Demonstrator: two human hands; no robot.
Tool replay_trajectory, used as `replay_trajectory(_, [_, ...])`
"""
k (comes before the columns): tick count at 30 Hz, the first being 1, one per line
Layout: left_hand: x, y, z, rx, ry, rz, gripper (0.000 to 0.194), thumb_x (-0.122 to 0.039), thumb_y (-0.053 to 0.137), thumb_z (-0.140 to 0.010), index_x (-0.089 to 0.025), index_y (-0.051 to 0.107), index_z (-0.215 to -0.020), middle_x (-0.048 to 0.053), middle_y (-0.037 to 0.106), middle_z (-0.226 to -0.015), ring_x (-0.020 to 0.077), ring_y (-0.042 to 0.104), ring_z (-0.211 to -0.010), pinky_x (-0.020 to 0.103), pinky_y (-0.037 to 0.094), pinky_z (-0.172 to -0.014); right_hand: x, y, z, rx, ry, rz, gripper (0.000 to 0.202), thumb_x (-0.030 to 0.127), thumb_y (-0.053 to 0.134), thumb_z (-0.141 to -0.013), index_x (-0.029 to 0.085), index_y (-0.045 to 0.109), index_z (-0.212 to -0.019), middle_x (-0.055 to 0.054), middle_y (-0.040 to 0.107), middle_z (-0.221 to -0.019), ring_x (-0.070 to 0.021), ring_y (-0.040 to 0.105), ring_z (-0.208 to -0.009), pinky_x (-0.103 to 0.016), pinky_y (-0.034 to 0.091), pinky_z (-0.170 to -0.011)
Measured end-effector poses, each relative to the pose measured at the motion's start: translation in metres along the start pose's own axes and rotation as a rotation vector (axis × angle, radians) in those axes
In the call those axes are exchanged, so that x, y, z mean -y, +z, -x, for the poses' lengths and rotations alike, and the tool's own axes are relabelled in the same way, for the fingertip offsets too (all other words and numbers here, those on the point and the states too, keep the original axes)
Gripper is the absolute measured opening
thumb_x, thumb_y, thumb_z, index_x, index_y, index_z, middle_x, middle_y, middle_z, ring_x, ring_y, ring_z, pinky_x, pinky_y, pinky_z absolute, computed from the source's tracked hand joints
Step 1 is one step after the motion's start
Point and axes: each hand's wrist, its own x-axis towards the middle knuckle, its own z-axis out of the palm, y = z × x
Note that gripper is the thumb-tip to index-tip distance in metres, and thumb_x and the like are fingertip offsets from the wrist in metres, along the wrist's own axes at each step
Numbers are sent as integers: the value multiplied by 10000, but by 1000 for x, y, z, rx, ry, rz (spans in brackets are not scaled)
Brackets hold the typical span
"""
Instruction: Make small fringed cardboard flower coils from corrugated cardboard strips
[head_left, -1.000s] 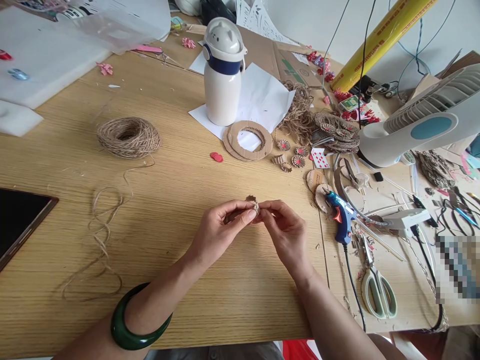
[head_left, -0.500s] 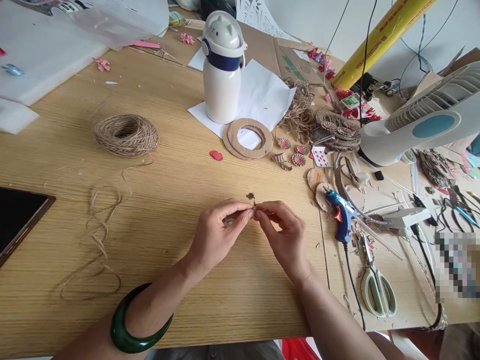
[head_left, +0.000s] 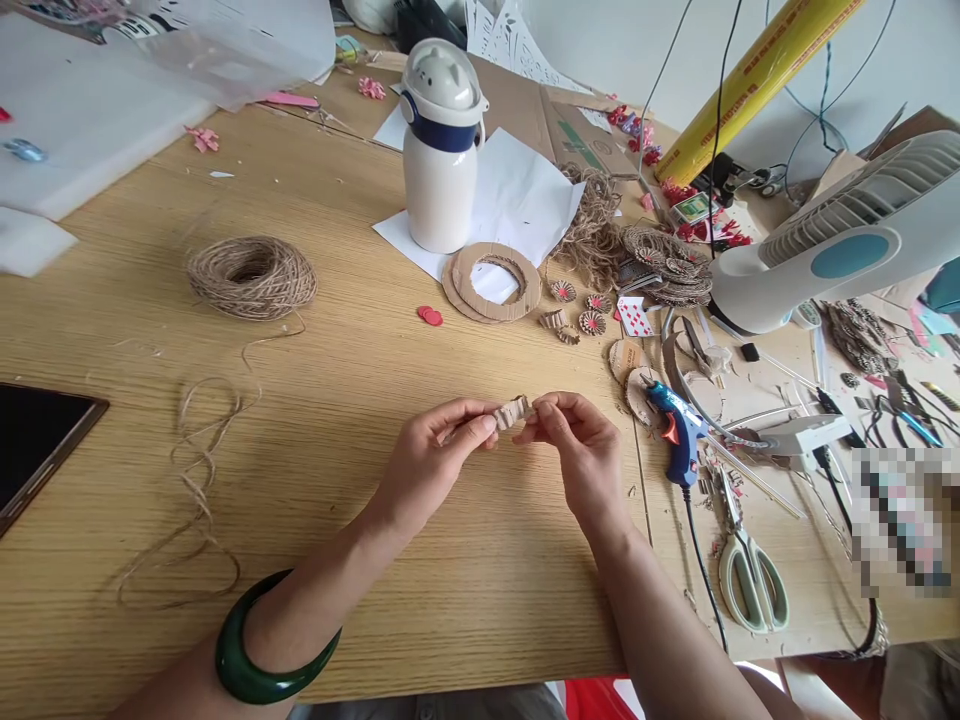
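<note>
Between my two hands is a small corrugated cardboard strip (head_left: 511, 412), bent and ridged. My left hand (head_left: 442, 450) pinches its left end, the thumb on top. The fingertips of my right hand (head_left: 577, 450) are closed on its right end. Beyond them lie two cardboard rings (head_left: 462, 290), red paper discs (head_left: 430, 316) and several small pleated cardboard rosettes (head_left: 592, 322) with red centres. A green bangle (head_left: 232, 650) is on my left forearm.
A white bottle (head_left: 441, 190) stands behind the rings on white paper. Twine (head_left: 251, 278) and a dark tablet (head_left: 45, 450) are at left. At right are a glue gun (head_left: 682, 430), scissors (head_left: 752, 580) and a fan (head_left: 840, 240).
The strip has turned so that its ridged side shows between my hands. My right hand has shifted slightly right, its fingers in a different pinch. The whole view has moved slightly.
</note>
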Motion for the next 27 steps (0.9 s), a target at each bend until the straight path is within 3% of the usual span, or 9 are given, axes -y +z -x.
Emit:
replay_trajectory(5, [2,-1,-2,-43,23,-11,228,-410,699,-831,-191,755,-858,2,684,-705,144,633,-718,227,491,-681,3,6,7,8,-102,21,62,256,698,-877,208,705,-915,20,686,-750,-113,690,-630,-268,590,-665])
replay_trajectory(13, [5,2,2,-12,252,-189,168,-307,650,-890,-179,754,-926,40,754,-917,160,691,-850,230,533,-757,0,7,12,104,-209,189,83,209,680,-888,218,701,-967,-20,691,-898,-137,709,-760,-292,618,-740])
replay_trajectory(23, [12,4,2,-39,471,-365,169,-214,638,-899,-178,771,-997,69,768,-969,165,712,-870,222,556,-746,-2,9,12,52,-593,601,154,89,616,-905,195,704,-974,-53,700,-902,-147,681,-831,-272,587,-725])
replay_trajectory(27, [10,5,3,-31,438,-378,163,-233,636,-900,-190,778,-966,59,770,-923,163,705,-819,225,541,-715,-2,8,13,50,-558,617,139,123,590,-918,208,699,-905,-41,706,-850,-155,679,-786,-284,583,-706])
